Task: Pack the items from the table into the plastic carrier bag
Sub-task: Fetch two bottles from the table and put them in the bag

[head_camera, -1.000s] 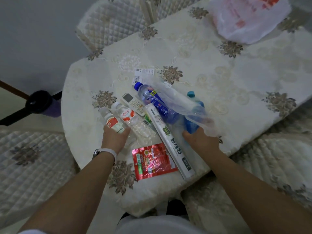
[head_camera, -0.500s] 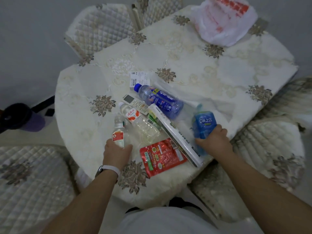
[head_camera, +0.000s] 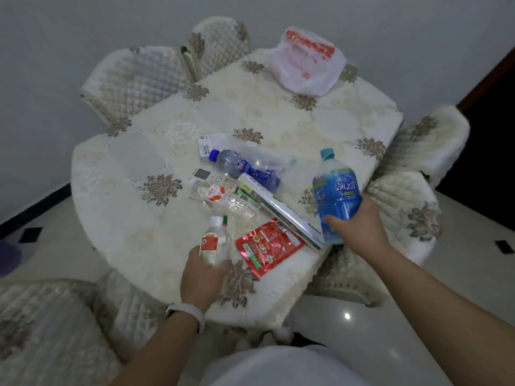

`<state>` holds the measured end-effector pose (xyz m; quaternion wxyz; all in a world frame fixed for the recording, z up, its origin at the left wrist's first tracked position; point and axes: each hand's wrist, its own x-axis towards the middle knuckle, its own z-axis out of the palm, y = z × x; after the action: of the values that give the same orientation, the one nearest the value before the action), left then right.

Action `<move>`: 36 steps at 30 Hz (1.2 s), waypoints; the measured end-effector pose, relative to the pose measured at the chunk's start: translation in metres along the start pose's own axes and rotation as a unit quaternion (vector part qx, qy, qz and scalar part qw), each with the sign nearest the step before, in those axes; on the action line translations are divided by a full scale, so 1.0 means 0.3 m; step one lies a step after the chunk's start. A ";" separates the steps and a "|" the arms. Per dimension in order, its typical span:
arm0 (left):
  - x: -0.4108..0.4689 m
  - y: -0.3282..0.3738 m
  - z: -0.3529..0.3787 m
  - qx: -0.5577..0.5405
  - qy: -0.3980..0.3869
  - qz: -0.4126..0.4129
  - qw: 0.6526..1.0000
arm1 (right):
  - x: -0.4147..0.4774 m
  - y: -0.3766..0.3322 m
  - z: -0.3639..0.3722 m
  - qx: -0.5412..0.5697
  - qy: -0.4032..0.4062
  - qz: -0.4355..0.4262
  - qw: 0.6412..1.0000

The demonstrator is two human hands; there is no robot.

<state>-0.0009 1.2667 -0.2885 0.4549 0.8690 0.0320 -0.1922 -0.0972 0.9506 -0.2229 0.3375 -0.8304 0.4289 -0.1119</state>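
Observation:
My right hand (head_camera: pixel 355 222) grips a blue drink bottle (head_camera: pixel 335 190) by its base, lifted and tilted above the table's near right edge. My left hand (head_camera: pixel 203 277) holds a small clear bottle with a red label (head_camera: pixel 214 240), raised upright over the near edge. On the table lie a blue-capped water bottle (head_camera: pixel 245 168), a clear bottle with a red and white label (head_camera: pixel 223 197), a long white box (head_camera: pixel 281 210), a red foil pouch (head_camera: pixel 267 247) and a remote control (head_camera: pixel 214 178). The white carrier bag with red print (head_camera: pixel 306 69) sits at the far end.
The table (head_camera: pixel 278 118) wears a cream embroidered cloth. A clear plastic bag (head_camera: pixel 264 156) lies crumpled by the water bottle, and a small white carton (head_camera: pixel 207 144) sits behind it. Padded chairs (head_camera: pixel 133 82) ring the table on every side.
Both hands have lifted their bottles off the table. The blue bottle has come out from under the clear plastic and risen to the right. The view has pulled back, showing the whole table.

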 end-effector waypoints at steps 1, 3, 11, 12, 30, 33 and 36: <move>-0.017 0.020 -0.001 -0.011 -0.013 0.020 1.000 | -0.025 0.008 -0.011 0.005 -0.001 0.003 1.000; -0.046 0.070 0.003 -0.029 -0.038 0.056 0.997 | -0.076 0.033 -0.035 0.014 -0.001 -0.005 1.000; -0.184 0.279 0.109 -0.075 -0.126 0.144 0.979 | -0.291 0.105 -0.212 0.086 0.074 0.023 0.993; -0.206 0.304 0.130 -0.076 -0.138 0.152 0.976 | -0.308 0.129 -0.235 0.096 0.083 0.020 0.992; -0.856 0.738 0.957 -0.011 -0.290 0.297 0.910 | -0.461 0.928 -0.929 0.225 0.245 0.127 0.934; -0.980 0.801 1.112 -0.016 -0.312 0.307 0.899 | -0.481 1.075 -1.060 0.238 0.266 0.133 0.925; -1.078 0.855 1.239 -0.006 -0.315 0.334 0.888 | -0.499 1.187 -1.166 0.250 0.284 0.138 0.915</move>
<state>-0.3539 0.8570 -0.1618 0.4835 0.7195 -0.4040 -0.2922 -0.5812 0.7621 -0.1796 0.4105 -0.5848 0.5749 -0.3988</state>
